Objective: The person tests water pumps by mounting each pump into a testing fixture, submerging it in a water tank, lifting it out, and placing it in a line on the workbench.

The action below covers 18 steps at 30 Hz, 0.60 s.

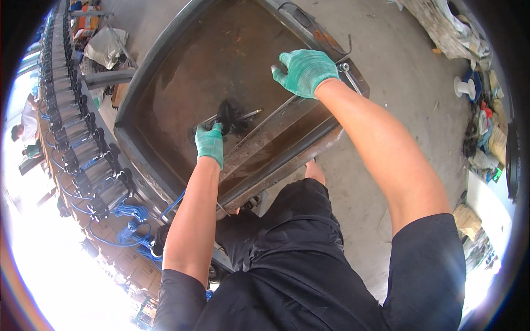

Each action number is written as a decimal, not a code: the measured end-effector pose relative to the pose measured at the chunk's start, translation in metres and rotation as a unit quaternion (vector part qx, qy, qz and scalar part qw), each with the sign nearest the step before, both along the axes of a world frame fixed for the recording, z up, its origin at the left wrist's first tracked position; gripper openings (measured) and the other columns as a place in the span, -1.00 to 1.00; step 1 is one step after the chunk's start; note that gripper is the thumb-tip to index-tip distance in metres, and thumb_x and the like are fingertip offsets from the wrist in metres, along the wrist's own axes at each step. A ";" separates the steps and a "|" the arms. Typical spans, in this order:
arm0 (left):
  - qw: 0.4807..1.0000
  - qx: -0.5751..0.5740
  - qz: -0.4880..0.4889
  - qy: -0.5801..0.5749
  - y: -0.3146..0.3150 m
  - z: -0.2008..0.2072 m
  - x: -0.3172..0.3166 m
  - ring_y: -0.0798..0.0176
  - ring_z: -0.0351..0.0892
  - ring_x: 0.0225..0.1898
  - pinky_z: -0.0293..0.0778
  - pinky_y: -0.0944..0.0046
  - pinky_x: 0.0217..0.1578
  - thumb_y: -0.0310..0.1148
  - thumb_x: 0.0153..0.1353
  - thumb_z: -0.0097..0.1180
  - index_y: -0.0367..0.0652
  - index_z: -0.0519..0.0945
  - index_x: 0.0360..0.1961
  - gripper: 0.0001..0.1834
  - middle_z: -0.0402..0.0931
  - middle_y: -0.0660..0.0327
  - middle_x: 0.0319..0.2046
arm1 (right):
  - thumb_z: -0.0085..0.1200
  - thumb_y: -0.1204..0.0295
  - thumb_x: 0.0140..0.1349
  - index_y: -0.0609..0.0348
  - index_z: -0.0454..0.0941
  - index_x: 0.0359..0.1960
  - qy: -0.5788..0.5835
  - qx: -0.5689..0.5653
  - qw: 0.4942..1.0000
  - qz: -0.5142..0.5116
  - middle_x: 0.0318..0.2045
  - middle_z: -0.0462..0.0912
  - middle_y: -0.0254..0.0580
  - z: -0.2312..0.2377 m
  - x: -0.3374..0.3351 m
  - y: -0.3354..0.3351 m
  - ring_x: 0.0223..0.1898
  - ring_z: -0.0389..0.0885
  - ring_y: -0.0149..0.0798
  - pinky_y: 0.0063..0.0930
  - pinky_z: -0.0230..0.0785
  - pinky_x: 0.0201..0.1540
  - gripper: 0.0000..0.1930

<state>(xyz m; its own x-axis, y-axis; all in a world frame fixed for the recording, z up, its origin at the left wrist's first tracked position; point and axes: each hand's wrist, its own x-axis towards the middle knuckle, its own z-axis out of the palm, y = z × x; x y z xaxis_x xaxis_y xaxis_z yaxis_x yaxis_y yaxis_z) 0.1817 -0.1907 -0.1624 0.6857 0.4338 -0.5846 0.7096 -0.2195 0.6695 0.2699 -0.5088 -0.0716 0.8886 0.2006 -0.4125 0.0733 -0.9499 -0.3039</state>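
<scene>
In the head view, a big rusty metal tray (182, 71) with raised dark rims fills the picture from 10 to 1 o'clock. Its floor is brown, wet-looking and stained. The left hand (210, 142), in a green knit glove, is closed around a black, bushy brush-like part (229, 115) with a thin metal shaft, near the centre of the tray. The right hand (303, 70), also gloved, has its fingers curled over the tray rim at 1 o'clock, just beside a long thin steel rod (265, 122) that lies diagonally on the tray floor.

I judge that the work in hand is cleaning or handling this black part inside the tray, the right hand bracing the body. The next move seems to need a firm grip, because the surfaces look oily.

At 9 o'clock a row of shiny metal motors (83, 143) with blue cables (130, 226) stands. The concrete floor (397, 83) is grey and dusty.
</scene>
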 end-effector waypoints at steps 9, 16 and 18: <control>0.999 -0.032 0.022 0.015 -0.022 0.021 0.005 0.37 0.47 -0.39 0.50 0.29 -0.39 -0.44 0.30 0.31 -0.20 0.60 -0.10 -0.80 0.54 0.31 -0.35 | -0.16 0.00 0.48 0.09 0.66 -0.05 0.002 0.005 1.000 -0.011 -0.12 0.76 -0.06 -0.002 -0.003 -0.006 -0.03 0.72 0.04 -0.01 0.55 0.05 -0.53; 1.000 -0.003 0.004 0.005 0.003 -0.010 0.003 0.38 0.44 -0.42 0.45 0.28 -0.42 -0.43 0.29 0.32 -0.20 0.60 -0.12 -0.81 0.54 0.32 -0.38 | -0.15 0.00 0.48 0.08 0.66 -0.06 -0.008 0.009 1.000 -0.010 -0.13 0.76 -0.05 -0.004 -0.002 -0.002 -0.03 0.72 0.05 -0.01 0.55 0.05 -0.54; 0.999 0.013 -0.031 0.008 0.011 -0.016 0.002 0.24 0.67 -0.37 0.68 0.22 -0.43 -0.41 0.34 0.25 -0.17 0.57 -0.01 -0.77 0.66 0.14 -0.19 | -0.15 0.00 0.48 0.08 0.66 -0.06 -0.008 0.013 1.000 -0.009 -0.14 0.76 -0.06 -0.002 -0.002 -0.002 -0.04 0.72 0.05 -0.01 0.56 0.05 -0.54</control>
